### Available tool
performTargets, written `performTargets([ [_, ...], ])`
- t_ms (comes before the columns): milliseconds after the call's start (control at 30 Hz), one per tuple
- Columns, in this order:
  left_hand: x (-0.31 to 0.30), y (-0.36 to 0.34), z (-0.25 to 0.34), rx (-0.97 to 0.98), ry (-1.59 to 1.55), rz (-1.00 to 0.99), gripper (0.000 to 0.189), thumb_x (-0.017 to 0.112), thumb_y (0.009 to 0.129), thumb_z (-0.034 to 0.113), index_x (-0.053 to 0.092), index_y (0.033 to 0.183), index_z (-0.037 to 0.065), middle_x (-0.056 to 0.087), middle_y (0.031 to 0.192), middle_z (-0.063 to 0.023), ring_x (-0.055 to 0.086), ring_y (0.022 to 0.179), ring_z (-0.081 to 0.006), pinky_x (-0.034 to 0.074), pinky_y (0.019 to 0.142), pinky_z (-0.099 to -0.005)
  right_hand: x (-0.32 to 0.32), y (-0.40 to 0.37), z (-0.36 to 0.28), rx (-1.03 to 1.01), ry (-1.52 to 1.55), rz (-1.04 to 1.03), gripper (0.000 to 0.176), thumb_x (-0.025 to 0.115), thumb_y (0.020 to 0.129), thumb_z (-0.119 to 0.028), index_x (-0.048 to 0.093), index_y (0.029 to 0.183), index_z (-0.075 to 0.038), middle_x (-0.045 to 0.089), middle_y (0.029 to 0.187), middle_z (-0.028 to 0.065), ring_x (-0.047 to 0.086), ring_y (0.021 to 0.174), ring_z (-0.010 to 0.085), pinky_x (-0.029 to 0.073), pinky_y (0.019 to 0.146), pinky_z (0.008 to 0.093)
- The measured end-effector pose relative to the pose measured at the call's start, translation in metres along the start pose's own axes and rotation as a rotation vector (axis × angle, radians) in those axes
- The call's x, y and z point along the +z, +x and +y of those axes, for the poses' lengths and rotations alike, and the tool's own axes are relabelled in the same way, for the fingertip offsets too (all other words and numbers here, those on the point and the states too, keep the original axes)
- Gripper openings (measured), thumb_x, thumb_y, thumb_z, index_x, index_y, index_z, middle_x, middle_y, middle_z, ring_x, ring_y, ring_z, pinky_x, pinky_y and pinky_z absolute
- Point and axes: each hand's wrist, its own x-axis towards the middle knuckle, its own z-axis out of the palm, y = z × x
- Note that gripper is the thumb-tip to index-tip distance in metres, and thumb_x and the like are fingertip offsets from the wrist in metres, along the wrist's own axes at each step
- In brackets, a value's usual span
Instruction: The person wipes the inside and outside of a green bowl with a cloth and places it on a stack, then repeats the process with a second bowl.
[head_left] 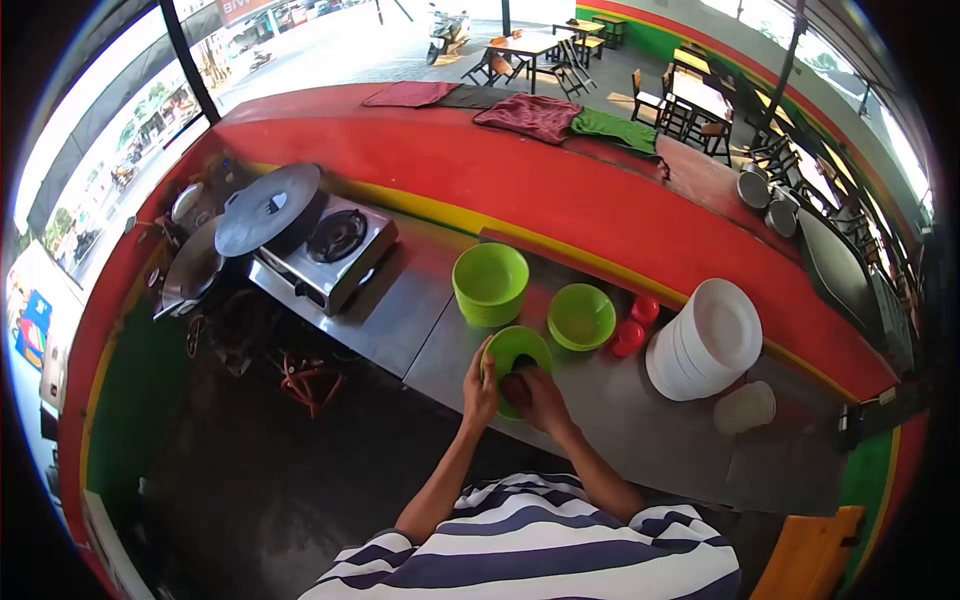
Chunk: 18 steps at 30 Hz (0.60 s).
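My left hand [480,388] grips a green bowl [512,342] by its left side, thumb near the rim. The bowl is tilted toward me over the counter's front edge. Inside it, my right hand [541,398] is closed on a dark, reddish cloth [517,388] pressed against the inner wall; the fingers partly hide it. Just beyond stands a stack of green bowls [490,277]. To its right sits a smaller green stack [581,316].
Red lidded containers [629,338], a tall stack of white bowls [706,340] and a translucent tub [745,408] line the right of the steel counter [420,330]. At left are a gas stove [335,240] and a large metal lid [267,210]. A red ledge [400,140] runs behind.
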Motion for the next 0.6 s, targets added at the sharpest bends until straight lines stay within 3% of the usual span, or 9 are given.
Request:
performTargets([
  [67,0.009,-0.009,-0.004,-0.057,-0.076,0.05,0.051,0.045,0.11,0.039,0.052,0.146,0.004,0.061,0.138,-0.0184,0.054,0.131,-0.0233,0.04,0.109,-0.0345,-0.01,-0.01,-0.012,0.011,0.162,-0.033,0.046,0.074,0.085,-0.016,0.058,0.126,-0.002,0.066,0.119,0.0208,0.063,0.116,0.0364,0.049,0.1,0.043],
  [100,-0.063,-0.008,0.001,-0.037,-0.05,0.062,0.05,0.045,0.11,0.039,0.052,0.145,0.004,0.063,0.136,-0.0173,0.056,0.128,-0.0222,0.041,0.108,-0.0339,0.049,0.001,-0.057,-0.023,0.27,-0.036,0.046,0.075,0.084,-0.015,0.058,0.125,-0.002,0.066,0.117,0.0208,0.063,0.115,0.037,0.049,0.1,0.0425],
  [167,-0.078,-0.033,0.011,-0.077,-0.089,0.084,0.049,0.045,0.11,0.038,0.054,0.143,0.003,0.065,0.131,-0.0151,0.058,0.123,-0.0201,0.044,0.105,-0.0326,0.067,-0.015,-0.072,-0.015,0.405,-0.094,0.046,0.075,0.082,-0.013,0.058,0.124,-0.002,0.066,0.114,0.0207,0.064,0.114,0.0381,0.049,0.099,0.0415],
  [267,-0.093,-0.066,0.002,-0.12,-0.121,0.018,0.049,0.044,0.111,0.037,0.056,0.141,0.0,0.066,0.128,-0.0125,0.059,0.119,-0.0185,0.045,0.102,-0.0296,0.099,-0.029,-0.083,-0.01,0.485,0.036,0.046,0.077,0.08,-0.012,0.058,0.121,-0.001,0.065,0.113,0.0206,0.064,0.109,0.0392,0.05,0.097,0.0415],
  [367,-0.119,-0.091,0.007,-0.256,-0.099,-0.118,0.049,0.044,0.111,0.037,0.056,0.141,0.0,0.067,0.127,-0.0114,0.059,0.117,-0.0175,0.045,0.1,-0.0284,0.106,-0.039,-0.102,-0.072,0.247,0.163,0.044,0.076,0.08,-0.011,0.059,0.119,0.0,0.064,0.111,0.02,0.063,0.108,0.0402,0.05,0.095,0.0427],
  [400,-0.127,-0.1,0.015,-0.244,-0.113,-0.139,0.05,0.045,0.11,0.038,0.055,0.141,0.0,0.066,0.128,-0.0114,0.059,0.117,-0.0173,0.045,0.101,-0.0292,0.112,-0.042,-0.102,-0.175,0.128,0.246,0.037,0.075,0.082,-0.011,0.061,0.115,-0.002,0.063,0.106,0.0184,0.062,0.104,0.0389,0.049,0.09,0.0445],
  [500,-0.138,-0.116,0.024,-0.127,-0.04,-0.068,0.052,0.046,0.11,0.04,0.055,0.141,0.001,0.065,0.13,-0.012,0.058,0.12,-0.0178,0.044,0.103,-0.0308,0.111,-0.056,-0.106,-0.232,-0.193,0.261,0.033,0.075,0.083,-0.012,0.063,0.112,-0.004,0.063,0.104,0.0169,0.061,0.102,0.0364,0.049,0.087,0.046],
  [600,-0.15,-0.117,0.026,-0.096,-0.05,-0.026,0.047,0.046,0.11,0.036,0.054,0.144,0.005,0.065,0.132,-0.0146,0.059,0.124,-0.021,0.044,0.105,-0.0329,0.105,-0.071,-0.122,-0.227,-0.294,0.286,0.032,0.076,0.083,-0.013,0.064,0.112,-0.005,0.063,0.103,0.016,0.062,0.096,0.0349,0.049,0.084,0.0468],
])
